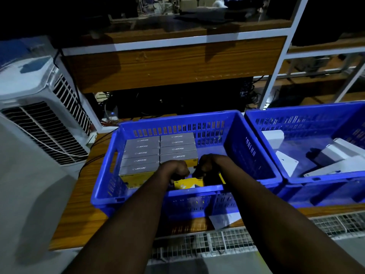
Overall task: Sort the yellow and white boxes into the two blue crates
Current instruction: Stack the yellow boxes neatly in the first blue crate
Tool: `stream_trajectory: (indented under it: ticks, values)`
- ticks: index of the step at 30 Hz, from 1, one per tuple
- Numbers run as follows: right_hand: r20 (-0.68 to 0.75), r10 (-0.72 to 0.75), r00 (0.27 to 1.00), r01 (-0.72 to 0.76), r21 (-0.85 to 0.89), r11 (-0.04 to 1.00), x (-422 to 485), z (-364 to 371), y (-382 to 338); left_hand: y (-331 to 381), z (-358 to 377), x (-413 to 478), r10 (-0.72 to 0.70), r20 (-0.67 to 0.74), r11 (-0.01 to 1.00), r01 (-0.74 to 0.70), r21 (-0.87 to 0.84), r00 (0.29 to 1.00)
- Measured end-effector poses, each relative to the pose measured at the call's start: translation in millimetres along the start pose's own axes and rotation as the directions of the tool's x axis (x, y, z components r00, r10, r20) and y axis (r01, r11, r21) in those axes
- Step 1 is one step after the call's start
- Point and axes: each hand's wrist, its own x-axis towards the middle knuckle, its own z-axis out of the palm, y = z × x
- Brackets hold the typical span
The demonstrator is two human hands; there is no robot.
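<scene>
Placing step, I judge: left grip (178,170) and right grip (205,165) both clamp a yellow box (185,184) low against the near wall of the left blue crate (246,151); next, seat it beside the packed Lapcare rows (158,151); free floor lies rightward; white boxes (335,153) occupy the right blue crate (306,123).

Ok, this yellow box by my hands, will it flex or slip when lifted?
Probably stiff: the yellow box shows straight edges, like the packed row beside it. Likely light, being small cardboard. Its printed face looks smooth, so it might slip.
</scene>
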Motion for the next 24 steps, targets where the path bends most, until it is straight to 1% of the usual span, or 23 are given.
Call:
stream_trajectory:
  ticks: [2, 5, 7, 9, 13, 15, 17, 20, 21, 24]
  values:
    - [-0.014, 0.021, 1.0, -0.021, 0.003, 1.0, 4.9, 4.8, 3.6, -0.4, 1.6, 1.2, 0.014, 0.05, 0.999, -0.016, 0.038, 0.999]
    - [0.056, 0.035, 0.998, -0.038, 0.066, 0.997, 8.7, 6.9, 7.6, -3.5, 4.2, 6.0, -0.027, 0.099, 0.995, 0.017, 0.097, 0.995]
    - [0.015, 0.046, 0.999, -0.047, 0.048, 0.998, 10.2, 6.7, 9.7, -2.3, 5.1, 6.8, -0.042, 0.149, 0.988, 0.019, 0.155, 0.988]
    - [-0.044, 0.061, 0.997, -0.06, 0.035, 0.998, 13.0, 6.1, 9.7, -1.1, 5.2, 10.3, -0.051, 0.155, 0.974, 0.015, 0.224, 0.987]
    - [-0.031, 0.071, 0.997, -0.07, 0.006, 0.998, 20.7, 8.6, 9.4, 5.7, 1.2, 9.0, -0.061, 0.225, 0.96, -0.005, 0.281, 0.972]
    - [-0.022, 0.072, 0.997, -0.073, -0.02, 0.997, 21.2, 8.0, 9.3, 7.8, -2.2, 5.1, -0.062, 0.223, 0.964, 0.001, 0.265, 0.973]
    - [0.007, 0.069, 0.998, -0.068, -0.027, 0.997, 18.8, 6.4, 10.1, 6.4, -2.8, 1.0, -0.054, 0.191, 0.972, 0.008, 0.234, 0.98]
    - [0.116, 0.056, 0.992, -0.059, 0.024, 0.998, 18.2, 6.0, 13.4, -1.3, 0.0, -0.8, -0.038, 0.167, 0.982, 0.006, 0.189, 0.985]
    - [0.131, 0.055, 0.99, -0.059, 0.025, 0.998, 17.9, 6.0, 13.3, -4.8, 1.5, 1.3, -0.04, 0.16, 0.988, 0.015, 0.155, 0.986]
    - [0.113, 0.024, 0.993, -0.027, 0.026, 0.999, 15.6, 6.6, 13.8, -8.1, 3.4, -2.8, 0.001, 0.1, 0.997, -0.009, 0.082, 0.995]
